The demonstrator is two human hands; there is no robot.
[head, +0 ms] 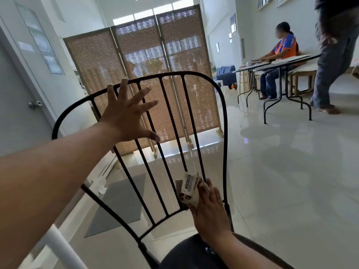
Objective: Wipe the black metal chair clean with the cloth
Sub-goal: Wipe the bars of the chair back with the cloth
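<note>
While the right hand [210,212] presses the cloth [191,188] low against the backrest of the black metal chair [225,121], the left hand [126,115] is way up near the top rail, and that split is the whole story here. The chair fills the middle of the view, backrest facing the person, its thin bars fanning from a low crosspiece up to the curved top rail. The round dark seat sits just below that crosspiece, at the bottom edge of the view.

The cloth is a crumpled pale wad with a printed label showing, bunched under the right fingers [208,188], which are curled down over it and gripping it against the bar nearest the frame's right-hand upright. It sits just above the crosspiece, at the foot of that bar.

The left hand is spread wide, fingers [122,85] splayed, holding nothing. The fingertips are at the top rail and the palm lies across the upper bars; it looks like bracing, though firm contact is hard to confirm through the blur.

So which way does the work lie? Up. Each bar's long axis runs from the crosspiece, slanting up toward the top rail, so the cloth hand's natural stroke, by my reckoning, follows the bar upward toward the left hand. The right hand is the nearer one to the unwiped foot of the bars, and the left is placed to steady the frame.
</note>
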